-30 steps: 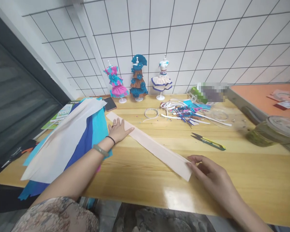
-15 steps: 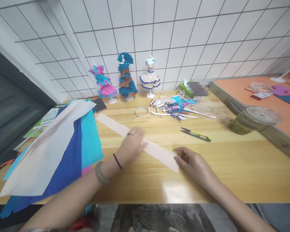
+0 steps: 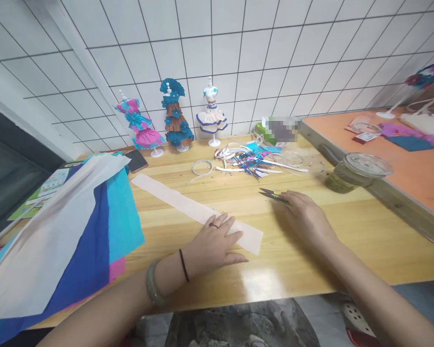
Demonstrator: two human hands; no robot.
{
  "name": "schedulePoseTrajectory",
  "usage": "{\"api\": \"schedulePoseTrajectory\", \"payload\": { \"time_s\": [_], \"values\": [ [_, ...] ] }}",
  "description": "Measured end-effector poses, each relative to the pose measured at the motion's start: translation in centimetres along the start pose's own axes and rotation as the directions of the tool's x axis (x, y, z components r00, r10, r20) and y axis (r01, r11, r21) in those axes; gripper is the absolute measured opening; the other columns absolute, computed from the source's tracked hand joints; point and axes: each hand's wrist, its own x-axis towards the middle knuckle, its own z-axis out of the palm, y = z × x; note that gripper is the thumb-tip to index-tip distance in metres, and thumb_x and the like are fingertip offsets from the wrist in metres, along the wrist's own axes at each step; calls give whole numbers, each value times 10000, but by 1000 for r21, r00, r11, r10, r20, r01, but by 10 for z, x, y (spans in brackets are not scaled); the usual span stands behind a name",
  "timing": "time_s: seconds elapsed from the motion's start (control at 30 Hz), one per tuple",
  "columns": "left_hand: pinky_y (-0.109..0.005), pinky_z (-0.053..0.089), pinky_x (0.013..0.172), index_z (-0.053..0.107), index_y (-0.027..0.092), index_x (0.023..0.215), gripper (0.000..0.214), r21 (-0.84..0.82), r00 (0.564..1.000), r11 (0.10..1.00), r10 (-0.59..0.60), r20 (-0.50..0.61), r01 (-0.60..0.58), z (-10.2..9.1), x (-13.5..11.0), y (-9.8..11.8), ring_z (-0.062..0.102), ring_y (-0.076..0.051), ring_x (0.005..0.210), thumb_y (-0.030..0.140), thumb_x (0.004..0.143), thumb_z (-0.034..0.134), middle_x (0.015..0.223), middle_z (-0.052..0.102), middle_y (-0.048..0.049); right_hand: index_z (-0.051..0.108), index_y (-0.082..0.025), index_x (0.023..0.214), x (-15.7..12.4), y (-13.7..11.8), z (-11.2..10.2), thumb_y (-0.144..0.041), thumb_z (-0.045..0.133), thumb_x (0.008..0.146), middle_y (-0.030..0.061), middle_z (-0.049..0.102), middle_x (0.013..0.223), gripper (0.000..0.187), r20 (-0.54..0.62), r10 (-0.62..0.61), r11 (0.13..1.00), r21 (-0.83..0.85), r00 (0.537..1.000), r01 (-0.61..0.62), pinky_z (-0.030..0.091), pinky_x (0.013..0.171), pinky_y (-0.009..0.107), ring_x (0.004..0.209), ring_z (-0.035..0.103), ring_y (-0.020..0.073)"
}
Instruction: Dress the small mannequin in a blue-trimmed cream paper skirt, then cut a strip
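A long pale paper strip lies diagonally on the wooden table. My left hand rests flat on the strip's near end with its fingers spread; a bangle and a black band are on that wrist. My right hand has left the strip and covers the handle of a pair of small snips, fingers bent over it. Only the snips' dark tips show past the fingers.
Stacked white, blue, turquoise and pink sheets overhang the table's left end. Three dressed mini mannequins stand at the tiled wall, with a phone, a tape ring and paper scraps nearby. A lidded green drink sits beside an orange table.
My left hand slid along the strip from its far end to its near end. My right hand let go of the strip's near end and moved right onto the snips.
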Motion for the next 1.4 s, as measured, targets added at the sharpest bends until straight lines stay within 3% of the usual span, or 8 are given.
{"api": "schedulePoseTrajectory", "payload": {
  "time_s": [0.27, 0.43, 0.63, 0.7, 0.83, 0.97, 1.2, 1.4],
  "values": [
    [-356, 400, 877, 657, 177, 1015, 297, -199, 997, 978, -69, -44, 59, -6, 41, -18, 517, -223, 967, 402, 867, 533, 954, 618, -78, 597, -76, 1126, 5, 9, 10, -94, 340, 835, 198, 673, 1017, 388, 155, -120, 980, -142, 981, 142, 480, 803, 406, 941, 608, 298],
    [-345, 402, 852, 670, 182, 1001, 319, -236, 994, 969, -92, -53, 77, 2, 48, -30, 508, -224, 964, 422, 795, 632, 941, 606, -71, 572, -161, 1029, -6, -4, -6, -264, 344, 891, 108, 666, 879, 286, 241, 192, 957, 168, 951, -236, 472, 698, 333, 793, 616, 234],
    [-351, 389, 866, 663, 200, 1022, 318, -272, 994, 960, -82, -78, 58, 5, 44, -32, 487, -219, 987, 430, 807, 614, 971, 594, -66, 585, -170, 868, -17, -36, -27, -524, 355, 862, -7, 522, 606, 422, 641, 196, 548, 556, 742, -625, 359, 452, 236, 480, 443, 116],
    [-355, 390, 870, 665, 200, 1020, 316, -278, 993, 959, -79, -85, 52, 5, 44, -32, 485, -220, 986, 428, 807, 614, 966, 590, -68, 611, -157, 864, -18, -45, -28, -594, 437, 808, -6, 526, 594, 474, 675, 216, 534, 524, 706, -664, 323, 427, 226, 463, 415, 104],
    [-358, 392, 870, 668, 196, 1017, 313, -282, 992, 958, -76, -97, 45, 5, 43, -32, 482, -224, 981, 421, 806, 617, 951, 589, -70, 628, -168, 794, -16, -58, -18, -500, 642, 685, 14, 595, 671, 349, 636, 223, 632, 483, 739, -606, 380, 495, 232, 572, 490, 135],
    [-350, 387, 880, 665, 194, 1037, 331, -283, 993, 959, -64, -103, 33, 6, 41, -33, 479, -224, 994, 420, 799, 626, 968, 586, -70, 571, -176, 705, -14, -66, -8, -432, 589, 738, -23, 525, 589, 259, 660, 146, 663, 487, 737, -568, 355, 495, 232, 542, 456, 124],
    [-348, 356, 887, 671, 193, 1035, 398, -335, 994, 942, -36, -103, 0, 1, 41, -33, 492, -221, 993, 491, 774, 632, 973, 623, -73, 552, -186, 738, -25, -70, -9, -403, 483, 839, -2, 546, 666, 248, 569, 58, 755, 513, 820, -409, 376, 577, 250, 633, 488, 149],
    [-359, 299, 889, 686, 206, 775, 166, -424, 997, 903, -76, 12, 74, -6, 43, -29, 510, -203, 983, 355, 811, 622, 811, 669, -22, 572, -180, 839, -28, -66, -11, -464, 459, 862, 38, 624, 791, 307, 555, 53, 773, 503, 830, -386, 429, 679, 280, 756, 561, 193]
  ]
}}
